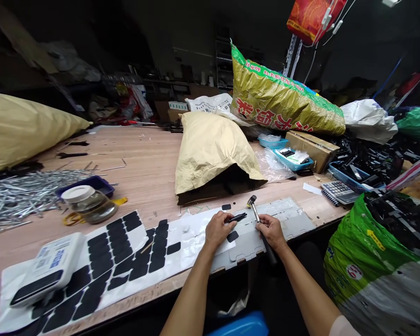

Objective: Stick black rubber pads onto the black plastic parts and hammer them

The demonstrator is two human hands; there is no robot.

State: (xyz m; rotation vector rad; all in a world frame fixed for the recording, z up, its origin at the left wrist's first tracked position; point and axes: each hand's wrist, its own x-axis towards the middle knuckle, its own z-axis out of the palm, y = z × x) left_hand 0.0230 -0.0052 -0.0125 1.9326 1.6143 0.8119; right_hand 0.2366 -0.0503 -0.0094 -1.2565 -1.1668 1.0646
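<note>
My left hand (pixel 217 229) is closed on a slim black part (pixel 238 217) that points to the right, just above the grey board; its exact kind is hard to make out. In my right hand (pixel 271 232) is a small hammer (pixel 255 208), gripped on its metal shaft, with the yellowish-tipped head up and the dark handle hanging past the table edge. Beneath both hands lies the grey board (pixel 294 219). Close to my left hand, a black rounded pad (pixel 233 236) rests on the white sheet.
Black adhesive pads (pixel 159 247) on white sheets cover the front left, beside a white scale (pixel 51 266). A lidded jar (pixel 91 205) stands near a pile of metal rods (pixel 28 191). An open paper sack (pixel 213 154) lies mid-table. At right are a calculator (pixel 339 191) and a green sack (pixel 357 247).
</note>
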